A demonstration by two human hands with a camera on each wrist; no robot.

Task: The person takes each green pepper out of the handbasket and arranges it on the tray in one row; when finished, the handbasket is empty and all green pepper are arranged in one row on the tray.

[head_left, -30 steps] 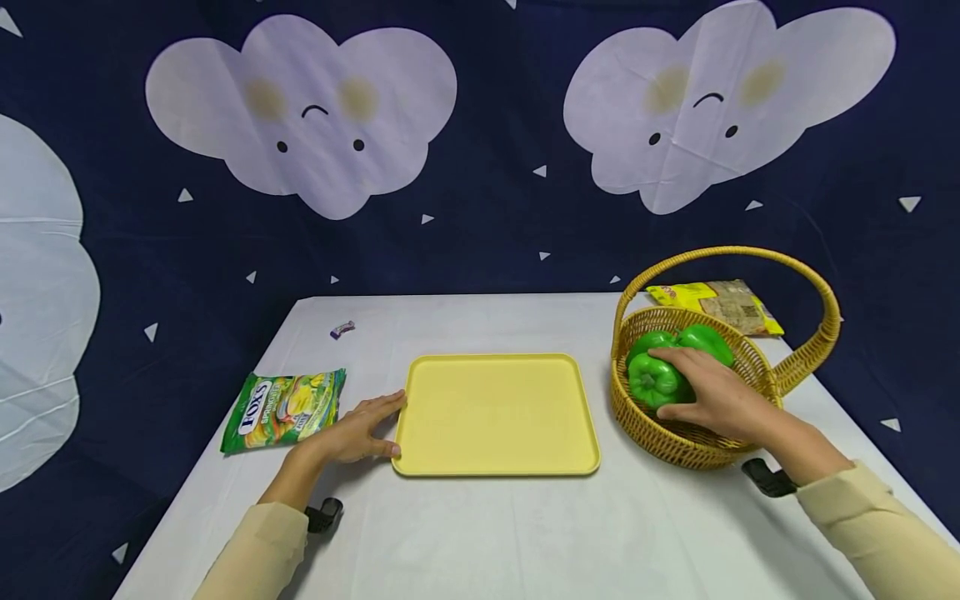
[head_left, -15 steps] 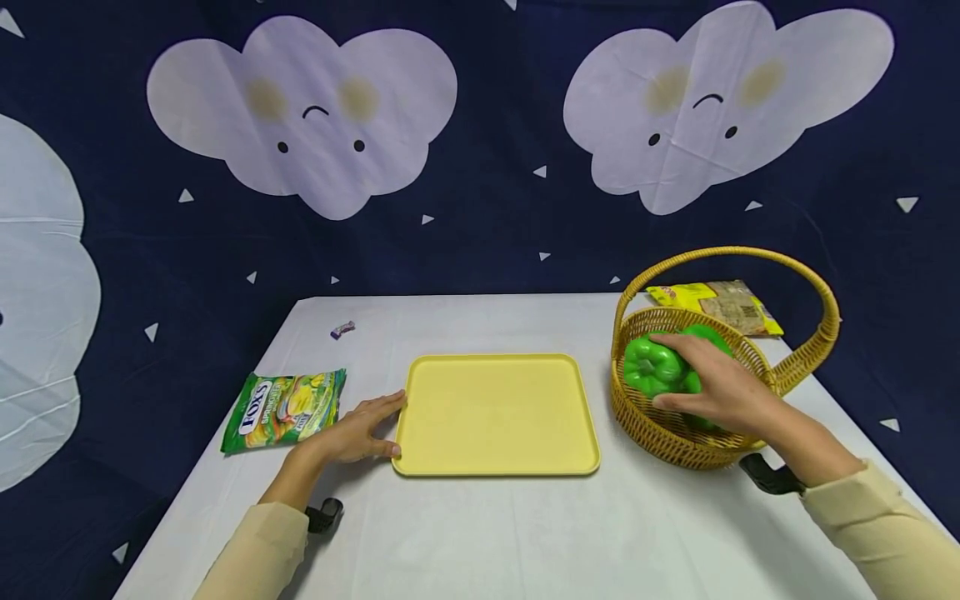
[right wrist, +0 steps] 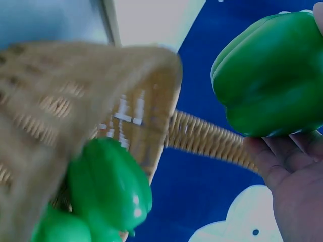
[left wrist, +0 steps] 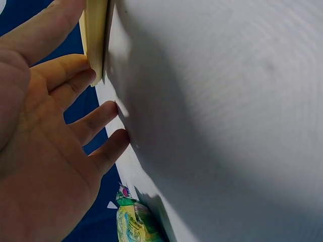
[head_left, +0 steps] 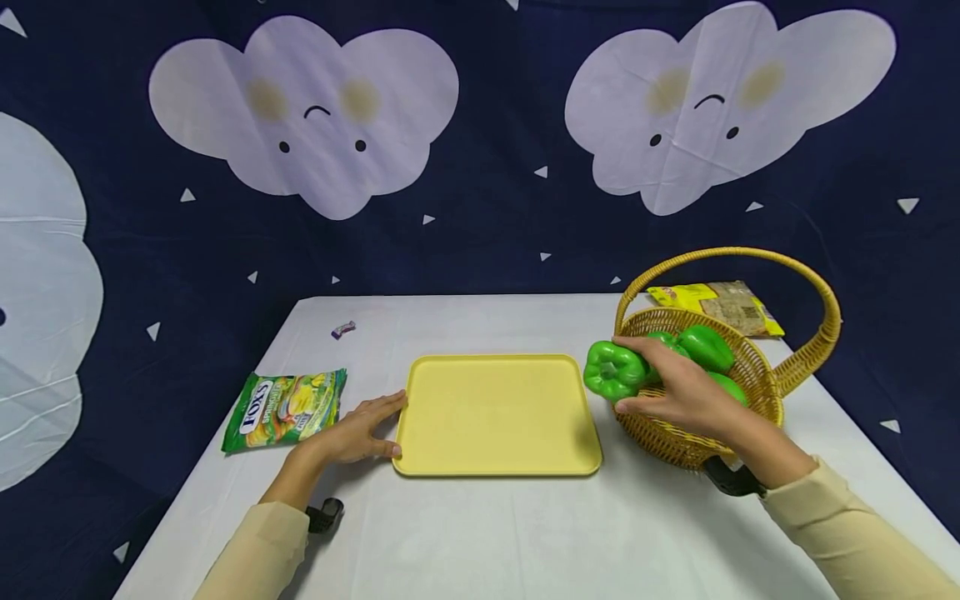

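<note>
A glossy green bell pepper (head_left: 613, 371) is in the grip of my right hand (head_left: 678, 392), raised over the left rim of the wicker basket (head_left: 660, 442). The right wrist view shows this bell pepper (right wrist: 272, 75) between thumb and fingers, clear of the basket wall (right wrist: 45, 96). Several more green peppers (head_left: 705, 348) lie inside the basket. My left hand (head_left: 356, 432) rests with spread fingers at the left edge of a yellow rectangular tray (head_left: 495, 417). In the left wrist view its fingertips (left wrist: 87, 61) touch the tray's side (left wrist: 96, 35).
A green Fox's candy bag (head_left: 288, 408) lies left of the left hand. Farther back is a small purple wrapped sweet (head_left: 343, 330). Behind the basket lies a yellow packet (head_left: 720, 304). The basket's tall arched handle (head_left: 735, 252) rises above it. A dark cloud-print cloth hangs behind the white table.
My right hand has lifted one pepper out of the basket and carried it left past the rim, toward the tray. The left hand and the tray have stayed in place.
</note>
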